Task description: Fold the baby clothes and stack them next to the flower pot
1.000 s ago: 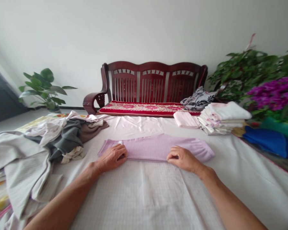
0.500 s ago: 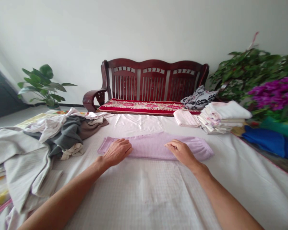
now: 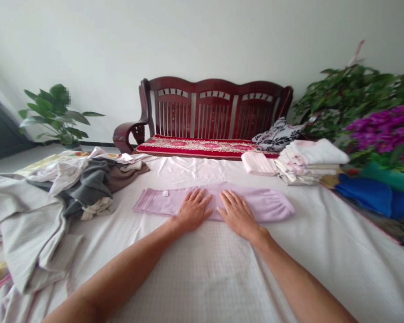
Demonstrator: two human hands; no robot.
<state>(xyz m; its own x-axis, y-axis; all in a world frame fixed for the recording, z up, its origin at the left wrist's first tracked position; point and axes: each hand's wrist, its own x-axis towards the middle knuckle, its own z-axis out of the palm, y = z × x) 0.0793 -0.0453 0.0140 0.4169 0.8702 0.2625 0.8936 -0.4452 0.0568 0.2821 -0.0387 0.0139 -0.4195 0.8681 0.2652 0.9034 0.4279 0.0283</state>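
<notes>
A pair of lilac ribbed pants, folded lengthwise into a long strip, lies across the white sheet. Its waistband end with a small white tag points left, and a gathered cuff is at the right. My left hand rests flat on the middle of the pants, fingers spread. Close beside it, my right hand also lies flat on the fabric with its fingers apart. Neither hand grips anything.
To the left lies a loose heap of clothes, with grey pants and a dark grey garment. Folded clothes are stacked at the back right, beside a folded pink piece. A wooden sofa stands behind; blue cloth lies at right.
Both hands have moved inward to the middle of the pants, and their curled fingers have spread flat. The white tag at the left end is now uncovered.
</notes>
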